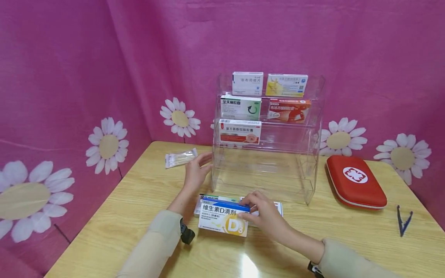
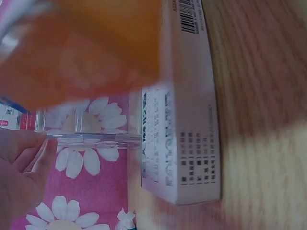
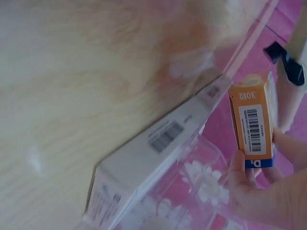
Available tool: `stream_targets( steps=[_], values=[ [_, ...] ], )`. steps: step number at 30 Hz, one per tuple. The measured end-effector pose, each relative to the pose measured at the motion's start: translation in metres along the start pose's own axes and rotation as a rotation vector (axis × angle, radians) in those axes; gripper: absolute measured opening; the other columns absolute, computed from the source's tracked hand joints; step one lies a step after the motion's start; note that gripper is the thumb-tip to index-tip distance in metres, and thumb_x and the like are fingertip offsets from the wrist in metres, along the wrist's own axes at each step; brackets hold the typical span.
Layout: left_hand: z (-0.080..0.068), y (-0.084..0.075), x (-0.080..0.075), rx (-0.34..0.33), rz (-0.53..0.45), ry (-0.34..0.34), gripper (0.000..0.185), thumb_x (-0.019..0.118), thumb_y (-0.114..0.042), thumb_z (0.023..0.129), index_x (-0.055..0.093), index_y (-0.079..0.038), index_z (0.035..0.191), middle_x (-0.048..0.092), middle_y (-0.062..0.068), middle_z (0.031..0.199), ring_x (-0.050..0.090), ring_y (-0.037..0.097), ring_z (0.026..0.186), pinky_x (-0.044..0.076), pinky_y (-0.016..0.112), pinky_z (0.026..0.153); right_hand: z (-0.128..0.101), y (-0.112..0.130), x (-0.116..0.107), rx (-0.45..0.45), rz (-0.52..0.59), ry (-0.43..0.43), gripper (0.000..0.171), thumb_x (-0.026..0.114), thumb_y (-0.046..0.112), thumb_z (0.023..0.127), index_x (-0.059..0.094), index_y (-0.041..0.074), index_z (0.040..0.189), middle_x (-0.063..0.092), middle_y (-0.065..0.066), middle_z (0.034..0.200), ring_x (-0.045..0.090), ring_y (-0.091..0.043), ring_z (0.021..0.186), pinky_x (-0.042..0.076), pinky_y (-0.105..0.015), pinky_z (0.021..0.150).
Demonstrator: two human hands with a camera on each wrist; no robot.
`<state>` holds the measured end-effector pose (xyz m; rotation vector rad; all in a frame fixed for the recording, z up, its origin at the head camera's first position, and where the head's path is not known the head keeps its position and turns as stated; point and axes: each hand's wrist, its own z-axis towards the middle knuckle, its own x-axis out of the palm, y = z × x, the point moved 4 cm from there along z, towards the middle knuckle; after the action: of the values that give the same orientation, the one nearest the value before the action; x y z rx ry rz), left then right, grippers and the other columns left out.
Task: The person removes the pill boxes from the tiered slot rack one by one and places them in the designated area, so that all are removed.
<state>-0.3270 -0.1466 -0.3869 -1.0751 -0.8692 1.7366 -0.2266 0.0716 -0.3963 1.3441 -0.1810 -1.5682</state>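
My right hand (image 1: 265, 218) grips a vitamin D drops box (image 1: 222, 220) by its right end, thumb in front and fingers behind. The box is white, blue and yellow; its orange barcode end (image 3: 254, 129) shows in the right wrist view. It tilts in front of a green-and-white medicine box (image 1: 197, 210) and another white box (image 1: 279, 208) near the rack's foot. My left hand (image 1: 197, 172) rests its fingertips against the left side of a clear display rack (image 1: 265, 162). Several medicine boxes (image 1: 247, 83) stand on the rack's upper tiers.
A packet of cotton swabs (image 1: 180, 158) lies left of the rack. On the right are a red first-aid case (image 1: 356, 181) and blue tweezers (image 1: 404, 221). A pink flowered curtain (image 1: 271, 34) hangs behind the wooden table (image 1: 121, 216).
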Motion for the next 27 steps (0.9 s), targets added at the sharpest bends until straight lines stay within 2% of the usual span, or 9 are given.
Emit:
stream_targets(
  steps=[4, 9, 14, 21, 27],
  values=[
    [-0.002, -0.002, 0.003, -0.008, 0.031, 0.005, 0.038, 0.065, 0.012, 0.084, 0.061, 0.009, 0.122, 0.066, 0.027, 0.122, 0.066, 0.038, 0.113, 0.057, 0.041, 0.099, -0.005, 0.004, 0.011, -0.021, -0.037, 0.047, 0.016, 0.077, 0.015, 0.083, 0.067, 0.008, 0.093, 0.06, -0.003, 0.089, 0.06, -0.008, 0.076, 0.06, -0.019, 0.067],
    [0.0, -0.005, 0.004, -0.032, 0.045, 0.012, 0.038, 0.066, 0.01, 0.084, 0.062, 0.007, 0.122, 0.066, 0.025, 0.122, 0.066, 0.036, 0.114, 0.056, 0.041, 0.101, -0.007, 0.009, 0.023, -0.049, -0.08, 0.074, 0.017, 0.077, 0.018, 0.082, 0.066, 0.01, 0.092, 0.058, 0.0, 0.087, 0.052, -0.002, 0.071, 0.049, -0.013, 0.06],
    [0.004, -0.01, 0.003, -0.031, 0.056, 0.009, 0.038, 0.065, 0.011, 0.084, 0.062, 0.007, 0.123, 0.066, 0.025, 0.122, 0.066, 0.036, 0.113, 0.056, 0.041, 0.102, -0.004, 0.012, 0.031, -0.024, -0.103, 0.103, 0.018, 0.077, 0.02, 0.082, 0.065, 0.012, 0.092, 0.055, 0.001, 0.084, 0.045, -0.002, 0.068, 0.041, -0.012, 0.058],
    [0.006, -0.013, 0.003, -0.034, 0.068, 0.011, 0.038, 0.065, 0.011, 0.085, 0.061, 0.007, 0.123, 0.066, 0.025, 0.122, 0.066, 0.036, 0.114, 0.055, 0.039, 0.102, -0.002, 0.018, 0.043, -0.01, -0.09, 0.15, 0.017, 0.075, 0.02, 0.085, 0.064, 0.011, 0.093, 0.058, -0.002, 0.088, 0.052, -0.008, 0.075, 0.047, -0.015, 0.063],
    [0.0, -0.01, 0.001, -0.044, 0.063, -0.001, 0.039, 0.065, 0.012, 0.084, 0.062, 0.007, 0.122, 0.066, 0.026, 0.122, 0.067, 0.036, 0.113, 0.056, 0.039, 0.102, -0.003, 0.02, 0.053, -0.015, -0.145, 0.227, 0.019, 0.072, 0.024, 0.087, 0.064, 0.009, 0.096, 0.063, -0.003, 0.089, 0.054, -0.01, 0.077, 0.048, -0.02, 0.063]
  ],
)
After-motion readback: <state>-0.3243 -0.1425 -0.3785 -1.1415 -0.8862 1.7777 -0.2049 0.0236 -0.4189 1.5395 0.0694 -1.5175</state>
